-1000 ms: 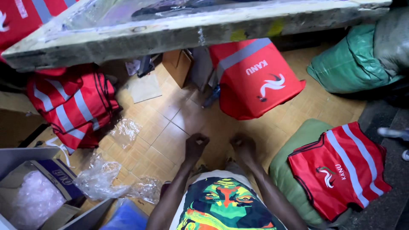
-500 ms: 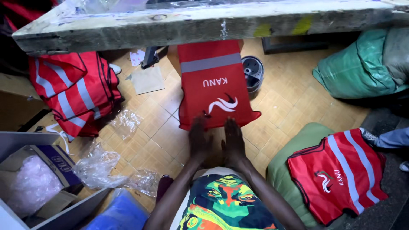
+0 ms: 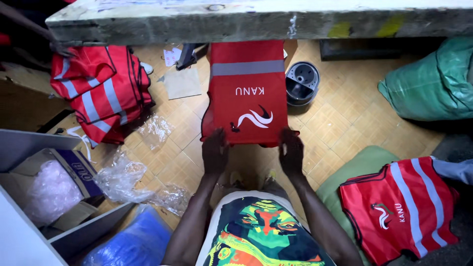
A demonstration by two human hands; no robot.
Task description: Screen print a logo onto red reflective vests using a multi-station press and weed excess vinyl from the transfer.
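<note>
Far to the left of the hands, an open cardboard box is cut off by a grey panel, and only a wad of cloudy bubble wrap shows inside it. Beyond it lies a heap of red vests with grey reflective stripes, its upper part lost in shadow under the desk, a rough, paint-flecked slab that hides everything beyond its edge. Crumpled clear plastic bags lie on the tan tiled floor just left of the left hand, and a blue plastic bundle is cut off at the bottom edge.

The left hand and the right hand are set apart, each closed on a near corner of a folded red vest. The vest is flat and rectangular, of smooth cloth with one grey band and white printing. It is stretched out ahead of the hands over the floor, and its far end slips under the desk. Whether it rests on the tiles I cannot tell.

Ahead of the right hand and just right of the vest sits a round grey plastic part, hard to identify. Right of the right hand, a second striped red vest lies on a soft green cushion. Farther off is a bulging green sack, cut by the frame edge.
</note>
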